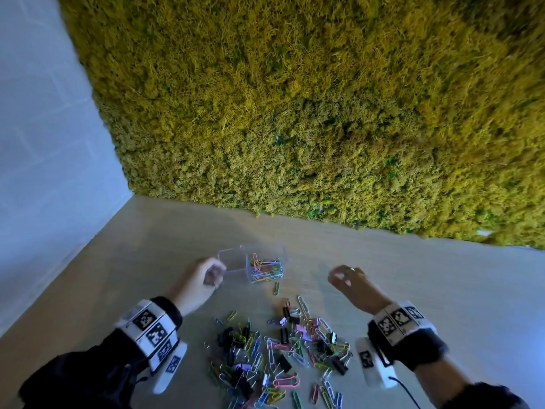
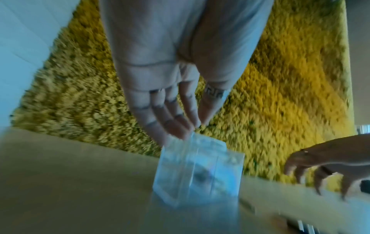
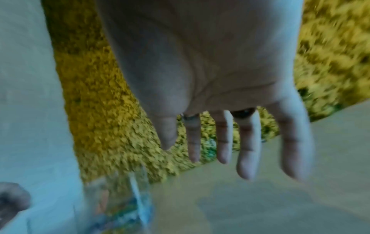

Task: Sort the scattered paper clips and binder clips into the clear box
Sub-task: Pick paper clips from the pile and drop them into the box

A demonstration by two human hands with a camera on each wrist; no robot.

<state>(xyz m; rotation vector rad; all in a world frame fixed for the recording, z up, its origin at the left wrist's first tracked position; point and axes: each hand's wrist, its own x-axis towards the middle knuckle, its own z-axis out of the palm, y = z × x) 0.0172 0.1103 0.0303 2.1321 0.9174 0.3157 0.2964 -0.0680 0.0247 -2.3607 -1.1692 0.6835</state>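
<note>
Box (image 1: 259,268) sitting on worktop (image 1: 413,290), holding few paper clips (image 1: 265,271). Most clips (image 1: 277,355) lying heaped nearer, unsorted. Left hand (image 1: 203,278) touching box edge, grip relaxed; right hand (image 1: 351,283) hovering, grip wide, holding nothing.

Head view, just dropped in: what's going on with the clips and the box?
A person is sorting clips at a table. The clear box has two compartments: the right one holds coloured paper clips, the left looks empty. The left hand touches the box's left end with straight fingers. The right hand hangs open to the right of the box, holding nothing. Most of the pile, paper clips mixed with binder clips, is not yet sorted, and one green clip lies just in front of the box.
</note>
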